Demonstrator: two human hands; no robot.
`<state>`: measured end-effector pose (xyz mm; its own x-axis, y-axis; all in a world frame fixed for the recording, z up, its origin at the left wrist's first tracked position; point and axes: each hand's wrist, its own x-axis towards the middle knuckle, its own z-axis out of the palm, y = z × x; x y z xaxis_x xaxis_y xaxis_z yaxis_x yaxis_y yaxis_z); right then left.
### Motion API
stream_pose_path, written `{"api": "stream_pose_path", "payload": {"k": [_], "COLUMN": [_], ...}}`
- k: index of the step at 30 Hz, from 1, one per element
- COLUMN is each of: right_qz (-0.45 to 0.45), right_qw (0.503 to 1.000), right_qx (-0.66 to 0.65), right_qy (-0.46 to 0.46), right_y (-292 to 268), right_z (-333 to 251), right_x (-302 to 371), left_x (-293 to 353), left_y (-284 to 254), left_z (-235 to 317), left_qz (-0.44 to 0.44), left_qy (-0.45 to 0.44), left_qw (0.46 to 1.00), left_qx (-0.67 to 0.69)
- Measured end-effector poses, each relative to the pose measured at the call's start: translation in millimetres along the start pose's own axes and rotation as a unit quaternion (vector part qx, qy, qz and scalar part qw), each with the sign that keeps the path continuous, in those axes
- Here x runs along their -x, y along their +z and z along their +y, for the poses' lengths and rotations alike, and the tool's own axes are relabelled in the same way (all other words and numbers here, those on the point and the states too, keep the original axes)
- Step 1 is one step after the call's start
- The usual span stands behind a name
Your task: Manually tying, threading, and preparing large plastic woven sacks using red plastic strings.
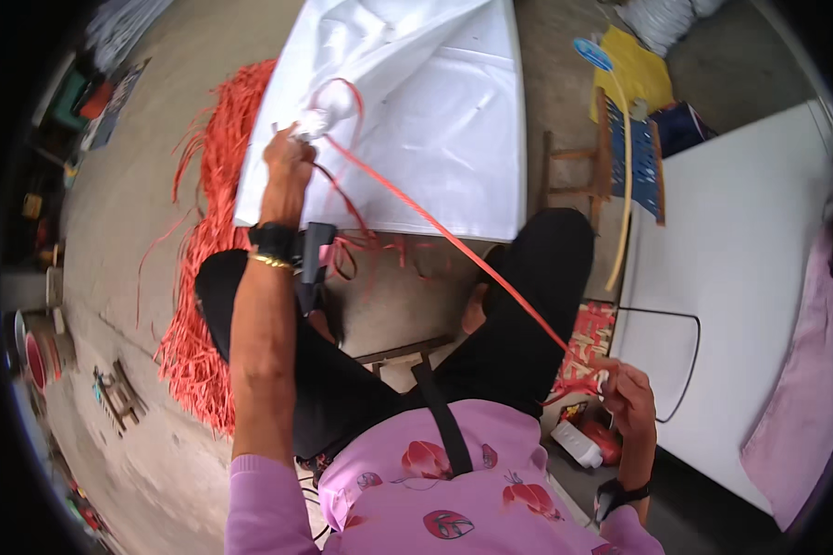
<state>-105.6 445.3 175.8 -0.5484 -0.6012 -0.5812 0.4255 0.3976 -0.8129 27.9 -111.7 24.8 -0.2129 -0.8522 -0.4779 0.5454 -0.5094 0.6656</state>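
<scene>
A flat, glossy red strip (449,236) stretches nearly straight between two bare hands, its long axis running from upper left to lower right across a black-trousered right thigh (548,254). At its far end, the left grip (289,165) is closed around a bunched white tuft (317,122) of a smooth white sheet (435,148) spread out ahead. From the tuft, the strip leads down and to the right; a thin red loop (355,95) arcs above the gathered material, though whether it passes fully around cannot be told. The left grip is the nearer to the tuft, touching it; the right grip (627,398), well apart, sits beside the right thigh at the strip's lower end. Its fingers are drawn together and appear to pinch the strip, the exact contact too small to make out. A thick heap of shredded red strands (204,324) lies left of the sheet on the grey-brown floor (130,240).
</scene>
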Motion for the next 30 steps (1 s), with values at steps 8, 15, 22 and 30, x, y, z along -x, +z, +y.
{"api": "stream_pose_path", "payload": {"k": [8, 15, 22, 30], "right_qz": [0.512, 0.377, 0.234, 0.086], "right_qw": [0.790, 0.816, 0.911, 0.934], "right_qx": [0.333, 0.399, 0.281, 0.316], "right_qy": [-0.045, -0.183, -0.193, -0.145], "right_y": [-172.5, -122.2, -63.3, -42.7], "right_z": [87.1, 70.3, -43.2, -190.2], "right_x": [-144.9, -261.4, -81.6, 19.3], "left_x": [-0.7, 23.1, 46.3, 60.7], "left_y": [-38.3, -17.8, 5.9, 64.6], "left_z": [19.4, -1.1, 42.2, 62.9], "left_qz": [-0.210, -0.087, -0.101, -0.175], "left_qy": [0.082, -0.068, -0.003, 0.021], "left_qw": [0.962, 0.993, 0.995, 0.984], "left_qx": [-0.153, -0.051, 0.006, 0.013]}}
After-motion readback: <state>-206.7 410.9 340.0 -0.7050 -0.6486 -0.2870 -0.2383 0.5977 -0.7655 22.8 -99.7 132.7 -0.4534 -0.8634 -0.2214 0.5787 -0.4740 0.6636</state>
